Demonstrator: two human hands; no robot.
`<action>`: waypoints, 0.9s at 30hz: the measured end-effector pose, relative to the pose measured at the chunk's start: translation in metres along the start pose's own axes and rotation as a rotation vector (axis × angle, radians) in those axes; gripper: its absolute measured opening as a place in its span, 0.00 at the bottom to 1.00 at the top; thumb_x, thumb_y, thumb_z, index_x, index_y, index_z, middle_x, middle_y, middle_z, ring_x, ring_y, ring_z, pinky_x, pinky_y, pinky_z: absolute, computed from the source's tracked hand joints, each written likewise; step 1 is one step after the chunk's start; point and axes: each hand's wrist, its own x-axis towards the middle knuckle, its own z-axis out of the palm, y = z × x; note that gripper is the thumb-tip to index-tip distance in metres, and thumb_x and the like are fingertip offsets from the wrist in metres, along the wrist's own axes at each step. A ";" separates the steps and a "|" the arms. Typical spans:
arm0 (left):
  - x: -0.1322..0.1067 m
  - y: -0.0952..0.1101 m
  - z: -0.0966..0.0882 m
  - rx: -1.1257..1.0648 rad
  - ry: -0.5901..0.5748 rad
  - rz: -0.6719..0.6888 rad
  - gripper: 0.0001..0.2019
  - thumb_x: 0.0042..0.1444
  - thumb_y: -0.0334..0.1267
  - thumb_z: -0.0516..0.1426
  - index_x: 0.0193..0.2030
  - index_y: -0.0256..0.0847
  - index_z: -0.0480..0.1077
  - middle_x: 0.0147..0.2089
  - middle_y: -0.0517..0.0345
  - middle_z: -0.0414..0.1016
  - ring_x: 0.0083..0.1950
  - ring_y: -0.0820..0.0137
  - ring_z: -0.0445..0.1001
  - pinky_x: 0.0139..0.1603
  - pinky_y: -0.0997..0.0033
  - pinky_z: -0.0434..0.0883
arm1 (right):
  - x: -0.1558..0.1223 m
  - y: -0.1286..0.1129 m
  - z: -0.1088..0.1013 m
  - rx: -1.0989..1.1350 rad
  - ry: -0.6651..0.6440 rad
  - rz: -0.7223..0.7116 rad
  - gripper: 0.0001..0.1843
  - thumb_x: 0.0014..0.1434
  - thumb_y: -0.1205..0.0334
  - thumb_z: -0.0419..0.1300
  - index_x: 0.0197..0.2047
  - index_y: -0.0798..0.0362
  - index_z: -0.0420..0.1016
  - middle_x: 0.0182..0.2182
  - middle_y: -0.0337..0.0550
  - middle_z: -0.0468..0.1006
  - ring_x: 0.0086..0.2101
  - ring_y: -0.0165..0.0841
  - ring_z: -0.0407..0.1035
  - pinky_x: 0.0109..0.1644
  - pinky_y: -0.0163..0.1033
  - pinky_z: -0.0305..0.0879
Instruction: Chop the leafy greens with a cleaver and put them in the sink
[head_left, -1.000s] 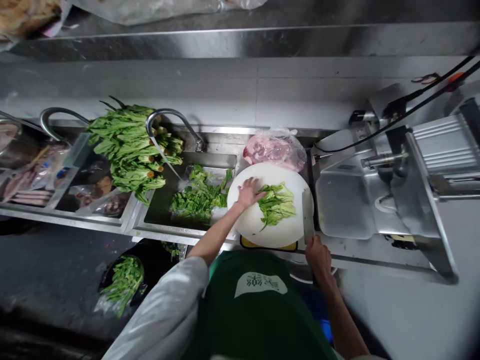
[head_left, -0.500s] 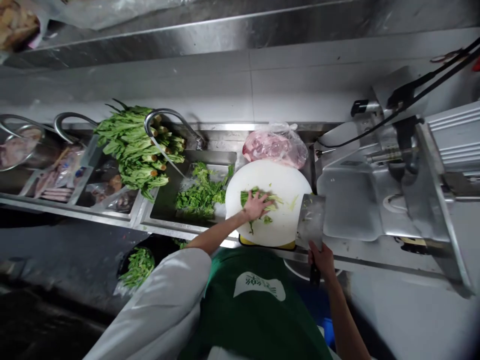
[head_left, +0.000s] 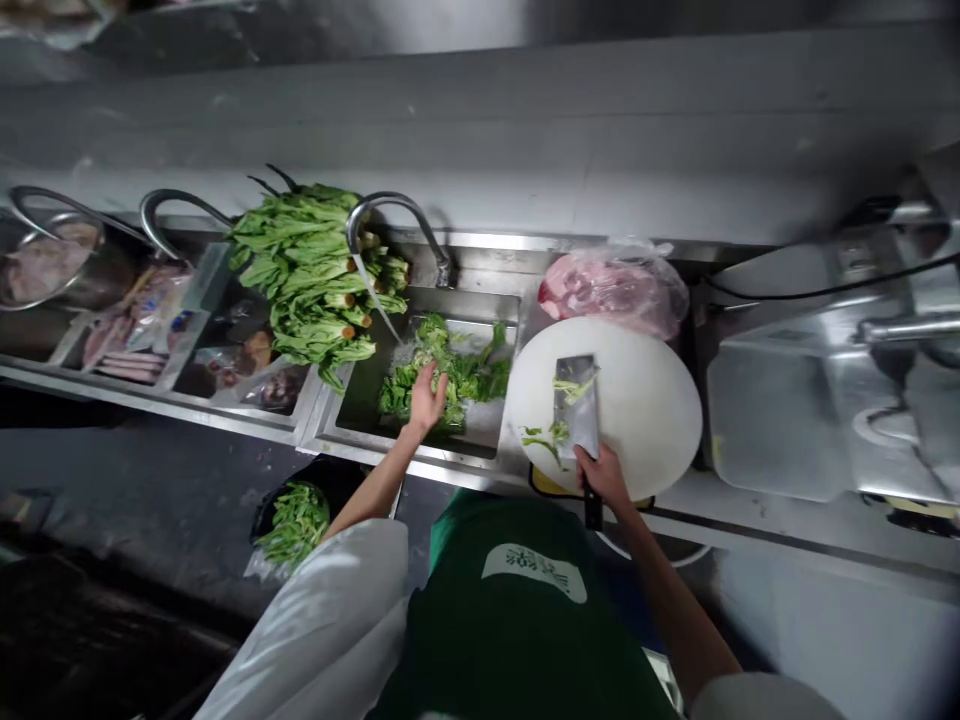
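My left hand (head_left: pixel 427 402) is over the sink basin, its fingers apart and stretched toward the cut leafy greens (head_left: pixel 480 375) lying in it. I cannot tell whether the fingertips touch the leaves. A cleaver (head_left: pixel 576 410) is gripped by its black handle in my right hand (head_left: pixel 604 476). Its wide blade lies flat over the round white cutting board (head_left: pixel 652 420), with green scraps on it. More scraps of leaf (head_left: pixel 538 440) lie on the board left of the blade. Water runs from the curved faucet (head_left: pixel 397 200) into the basin.
Whole leafy stalks (head_left: pixel 307 270) are heaped left of the basin. Bagged raw meat (head_left: pixel 615 290) sits behind the board. A metal machine with a tray (head_left: pixel 776 420) stands at right. On the floor, a black bin (head_left: pixel 292 525) holds greens. A pot (head_left: pixel 60 265) stands far left.
My left hand has moved left from the board to the sink, and the greens it covered are gone from the board. The cleaver has swung from the board's right edge onto its left part.
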 end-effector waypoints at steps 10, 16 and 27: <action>0.000 -0.007 0.006 -0.181 -0.499 0.456 0.32 0.72 0.56 0.36 0.78 0.47 0.43 0.79 0.53 0.37 0.80 0.61 0.35 0.77 0.49 0.36 | 0.017 -0.099 0.216 0.068 -0.262 -0.068 0.21 0.50 0.40 0.61 0.30 0.48 0.62 0.15 0.28 0.65 0.13 0.26 0.60 0.16 0.32 0.58; 0.023 -0.136 -0.012 -0.015 -0.485 -0.319 0.27 0.71 0.51 0.45 0.72 0.43 0.59 0.76 0.45 0.51 0.78 0.54 0.47 0.73 0.41 0.51 | -0.019 -0.117 0.156 -0.165 -0.018 -0.130 0.21 0.57 0.40 0.57 0.28 0.47 0.59 0.16 0.31 0.67 0.15 0.27 0.60 0.19 0.33 0.58; 0.059 -0.011 0.079 -0.280 -0.349 0.226 0.14 0.67 0.34 0.52 0.55 0.39 0.75 0.54 0.48 0.76 0.57 0.64 0.72 0.63 0.62 0.69 | -0.064 -0.058 0.052 -1.092 0.749 0.352 0.25 0.65 0.55 0.50 0.57 0.63 0.70 0.36 0.60 0.81 0.36 0.46 0.77 0.39 0.44 0.66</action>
